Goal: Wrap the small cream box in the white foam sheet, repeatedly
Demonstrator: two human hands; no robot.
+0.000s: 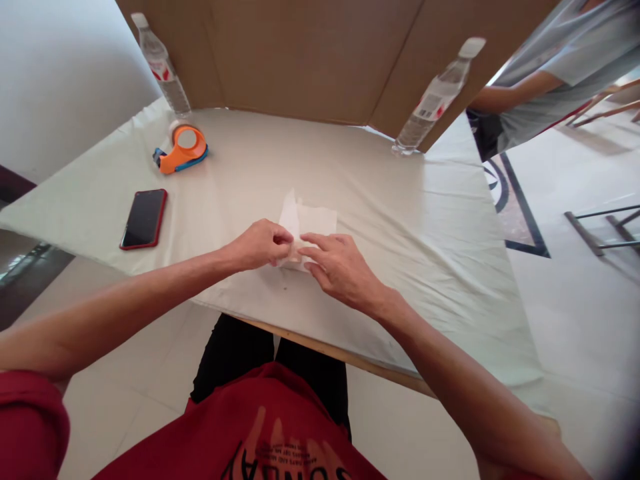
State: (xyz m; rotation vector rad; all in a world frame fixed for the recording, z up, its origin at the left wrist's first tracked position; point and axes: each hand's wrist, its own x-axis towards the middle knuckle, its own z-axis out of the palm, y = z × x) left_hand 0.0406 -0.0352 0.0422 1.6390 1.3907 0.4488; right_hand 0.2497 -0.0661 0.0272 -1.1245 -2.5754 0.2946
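A thin white sheet, perhaps tissue or paper (pixel 320 219), lies on the cloth-covered table in front of me, one corner standing up at its left. My left hand (pixel 263 243) pinches the sheet's left side between thumb and fingers. From the right, my right hand (pixel 340 267) rests over the near part of the sheet, its fingers stretched out and slightly spread. The fingertips of both hands almost meet. Whatever lies under the right fingers is hidden.
An orange tape dispenser (pixel 185 150) and a phone in a red case (pixel 144 219) lie to the left. Two water bottles (pixel 163 67) stand at the back against a cardboard panel (pixel 310 60). Another person's arm (pixel 520 90) shows beyond the table at the right.
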